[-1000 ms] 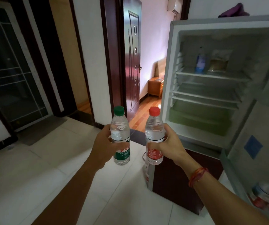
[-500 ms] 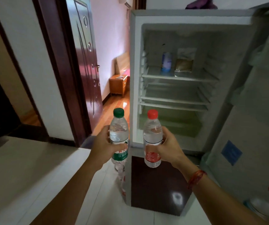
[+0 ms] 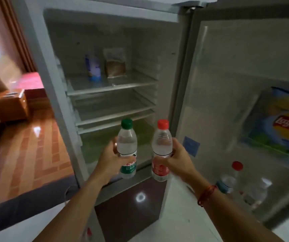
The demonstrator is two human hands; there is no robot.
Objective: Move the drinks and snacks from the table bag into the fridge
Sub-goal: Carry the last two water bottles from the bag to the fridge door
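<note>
Since the earlier frame, both bottles have been brought close to the open fridge [image 3: 42, 67]: the green-capped bottle [image 3: 127, 145] is gripped round its label by the left hand [image 3: 110, 158], the red-capped bottle [image 3: 162, 145] likewise by the right hand [image 3: 180, 159], both upright, side by side, before the lower shelves. Delivery into the fridge is judged to be in hand; a reach onto a shelf [image 3: 112, 84] or a rack of the door [image 3: 227, 75] is called for next. Both bottles are clear, capped and seemingly full.

The top fridge shelf [image 3: 133, 80] carries a blue bottle [image 3: 93, 68] beside a brownish packet [image 3: 115, 65].
</note>
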